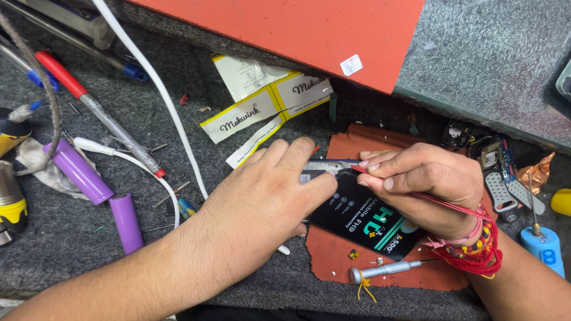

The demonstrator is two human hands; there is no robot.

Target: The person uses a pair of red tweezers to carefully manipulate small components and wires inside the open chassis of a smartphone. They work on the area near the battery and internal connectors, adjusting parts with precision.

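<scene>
Now, left hand (pixel 270 190) flat, pressing black phone screen (pixel 357 217), right hand (pixel 425 181) pinching thin red tool (pixel 416 193).

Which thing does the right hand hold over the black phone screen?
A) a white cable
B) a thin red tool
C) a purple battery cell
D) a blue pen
B: the right hand pinches a thin red tool, whose tip meets the top edge of the black phone screen.

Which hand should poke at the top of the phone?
Probably the right hand: it already pinches the thin red tool, tip at the phone's top edge. The left hand lies flat, pressing the phone.
</scene>
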